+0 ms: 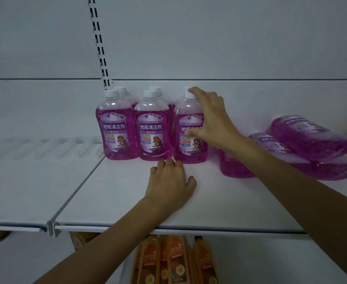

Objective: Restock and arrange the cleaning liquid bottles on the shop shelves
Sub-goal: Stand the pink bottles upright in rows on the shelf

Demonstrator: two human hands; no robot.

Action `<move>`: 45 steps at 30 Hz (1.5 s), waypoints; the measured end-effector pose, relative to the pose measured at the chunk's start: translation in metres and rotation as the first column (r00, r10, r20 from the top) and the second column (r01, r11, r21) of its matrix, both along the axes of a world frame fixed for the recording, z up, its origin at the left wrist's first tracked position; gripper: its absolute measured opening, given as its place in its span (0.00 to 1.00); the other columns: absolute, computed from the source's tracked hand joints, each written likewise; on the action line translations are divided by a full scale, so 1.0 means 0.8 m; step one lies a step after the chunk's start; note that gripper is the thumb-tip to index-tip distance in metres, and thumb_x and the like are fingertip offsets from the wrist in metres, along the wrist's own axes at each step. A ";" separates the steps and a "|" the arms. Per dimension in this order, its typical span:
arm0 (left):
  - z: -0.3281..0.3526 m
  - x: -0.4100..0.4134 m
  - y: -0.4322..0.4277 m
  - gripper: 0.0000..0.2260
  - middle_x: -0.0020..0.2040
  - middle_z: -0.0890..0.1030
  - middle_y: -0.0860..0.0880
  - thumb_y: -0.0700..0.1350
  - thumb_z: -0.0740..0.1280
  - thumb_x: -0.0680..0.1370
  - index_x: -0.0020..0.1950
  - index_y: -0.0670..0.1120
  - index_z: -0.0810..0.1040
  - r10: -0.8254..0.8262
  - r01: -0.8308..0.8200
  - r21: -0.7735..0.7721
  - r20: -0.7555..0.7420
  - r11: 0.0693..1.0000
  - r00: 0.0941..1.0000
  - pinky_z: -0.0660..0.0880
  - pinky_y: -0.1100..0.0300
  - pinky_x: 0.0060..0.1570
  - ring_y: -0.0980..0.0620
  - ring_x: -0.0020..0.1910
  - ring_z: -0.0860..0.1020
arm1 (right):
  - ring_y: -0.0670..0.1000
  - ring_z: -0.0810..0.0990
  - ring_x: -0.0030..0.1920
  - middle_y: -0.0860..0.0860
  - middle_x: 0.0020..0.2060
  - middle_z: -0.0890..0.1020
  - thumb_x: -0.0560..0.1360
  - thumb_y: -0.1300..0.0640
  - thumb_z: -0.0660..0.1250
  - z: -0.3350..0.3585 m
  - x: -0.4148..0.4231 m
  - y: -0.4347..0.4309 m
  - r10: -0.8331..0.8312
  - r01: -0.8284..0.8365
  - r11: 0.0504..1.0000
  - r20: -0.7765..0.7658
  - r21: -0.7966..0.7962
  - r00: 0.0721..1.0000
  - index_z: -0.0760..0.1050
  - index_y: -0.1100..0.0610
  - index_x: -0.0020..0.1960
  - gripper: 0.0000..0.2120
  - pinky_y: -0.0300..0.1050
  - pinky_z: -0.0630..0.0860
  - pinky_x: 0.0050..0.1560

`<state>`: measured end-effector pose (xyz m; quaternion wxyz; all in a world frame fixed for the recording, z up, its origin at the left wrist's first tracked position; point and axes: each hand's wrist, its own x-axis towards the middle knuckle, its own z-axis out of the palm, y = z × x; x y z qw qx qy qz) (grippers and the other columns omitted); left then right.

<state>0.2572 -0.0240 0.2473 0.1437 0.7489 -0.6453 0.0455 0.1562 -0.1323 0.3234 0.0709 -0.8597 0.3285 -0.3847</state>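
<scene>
Gripping the rightmost upright floor cleaner bottle (186,153), the right hand (211,121) curls round it while the left hand (168,185) rests relaxed on the shelf (240,201) before it.

Three upright bottles (117,130) form the front row, and at least two more stand behind. Three lying bottles (310,136) are at right. Three or four orange bottles (148,261) show below. Two hands: left hand (168,187), right hand (211,119).

Row of three stood on shelf (127,201): left bottle (117,136), middle bottle (153,138), right bottle (186,144). Back bottles (125,93) ranged close behind. Further right, top bottle (310,136) laid flat on bottom bottle (322,167). Left hand (169,187) rested on shelf before row. Right hand (209,117) clasped on right bottle. Lower bottles (176,261) stocked beneath shelf.
</scene>
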 end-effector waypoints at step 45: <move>0.025 -0.110 -0.065 0.27 0.56 0.82 0.50 0.62 0.63 0.68 0.64 0.51 0.74 -0.068 0.031 -0.061 -0.838 0.998 0.541 0.72 0.50 0.63 0.50 0.55 0.79 | 0.60 0.75 0.54 0.60 0.57 0.77 0.78 0.40 0.55 -0.024 -0.098 -0.081 -0.150 0.270 0.946 -0.493 0.181 0.857 0.70 0.57 0.62 0.24 0.47 0.67 0.47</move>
